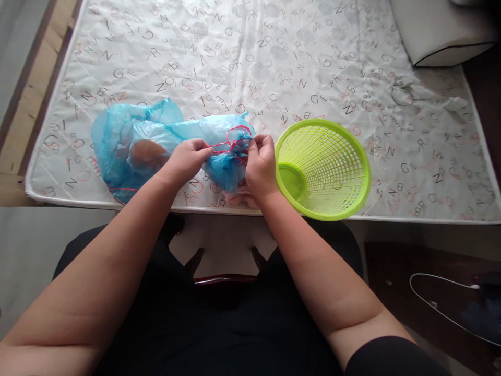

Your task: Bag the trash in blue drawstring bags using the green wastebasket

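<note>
Light blue, crinkled plastic bag material (188, 128) lies near the front edge of the mattress. Whether it is one bag or two I cannot tell. A brownish rounded shape (147, 154) shows through its left part. At its right end the neck is gathered, with a red drawstring (224, 143) looped around it. My left hand (188, 163) is closed, pinching the red drawstring. My right hand (261, 166) pinches at the gathered neck, by the string's loop; exactly which part it grips is hidden. Something pinkish (239, 197) shows under my right hand, too unclear to name.
A lime-green mesh plastic basket (362, 183) lies tipped on its side, just right of my right hand. The letter-printed mattress (250, 62) has a wooden frame (33, 94) at left. A white, black-edged object (442, 36) sits at the far right. A white cable (426, 300) lies lower right.
</note>
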`<state>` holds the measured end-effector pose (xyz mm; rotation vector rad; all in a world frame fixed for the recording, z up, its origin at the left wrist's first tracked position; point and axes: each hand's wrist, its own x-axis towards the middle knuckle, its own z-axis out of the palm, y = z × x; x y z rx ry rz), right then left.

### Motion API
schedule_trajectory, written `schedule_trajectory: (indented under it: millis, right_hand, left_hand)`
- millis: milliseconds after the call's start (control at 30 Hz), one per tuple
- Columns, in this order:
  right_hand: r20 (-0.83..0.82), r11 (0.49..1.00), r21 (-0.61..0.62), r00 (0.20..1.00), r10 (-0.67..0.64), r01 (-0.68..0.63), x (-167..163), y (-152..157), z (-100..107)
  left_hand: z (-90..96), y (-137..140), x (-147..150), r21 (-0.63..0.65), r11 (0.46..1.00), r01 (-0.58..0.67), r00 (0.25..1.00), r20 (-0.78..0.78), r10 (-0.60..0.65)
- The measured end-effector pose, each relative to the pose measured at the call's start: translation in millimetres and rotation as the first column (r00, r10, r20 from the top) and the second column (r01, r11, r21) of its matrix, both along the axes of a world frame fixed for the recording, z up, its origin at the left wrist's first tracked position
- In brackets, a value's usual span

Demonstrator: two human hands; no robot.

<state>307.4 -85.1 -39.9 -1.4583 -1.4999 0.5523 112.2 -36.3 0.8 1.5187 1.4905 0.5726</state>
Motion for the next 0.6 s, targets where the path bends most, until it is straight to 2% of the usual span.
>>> schedule_trajectory:
  millis: [67, 167, 267, 367, 467, 533, 600]
  right_hand:
    - [-0.068, 1.000, 0.011, 0.997, -0.020, 0.021, 0, 4, -3]
    - [-0.080, 1.000, 0.013, 0.997, -0.008, 0.009, -3, 5, -3]
    - [-0.073, 0.998, 0.003, 0.996, 0.058, -0.058, -7, 1, 0]
    - [-0.260, 0.995, -0.023, 0.962, 0.084, -0.094, -9, -2, 3]
    - [-0.484, 0.994, -0.053, 0.873, 0.059, -0.096, -7, -4, 5]
    - [-0.550, 0.992, -0.075, 0.834, 0.043, -0.101, -6, -4, 5]
    - [-0.577, 0.988, -0.094, 0.816, 0.044, -0.120, -5, -4, 6]
  left_hand:
    - [-7.0, 5, -4, -0.016, 0.990, -0.139, 0.987, 0.079, 0.140]
    - [-10.7, 13, -12, -0.042, 0.944, -0.327, 0.915, 0.237, 0.327]
    - [-0.1, 17, -19, -0.116, 0.917, -0.383, 0.829, 0.394, 0.396]
    - [19.0, 16, -20, -0.202, 0.950, -0.238, 0.811, 0.496, 0.309]
    - [31.1, 11, -13, -0.260, 0.966, -0.015, 0.865, 0.481, 0.143]
    - [29.4, 7, -7, -0.284, 0.957, 0.050, 0.912, 0.403, 0.072]
    - [21.2, 3, 0, -0.225, 0.973, 0.055, 0.952, 0.307, 0.017]
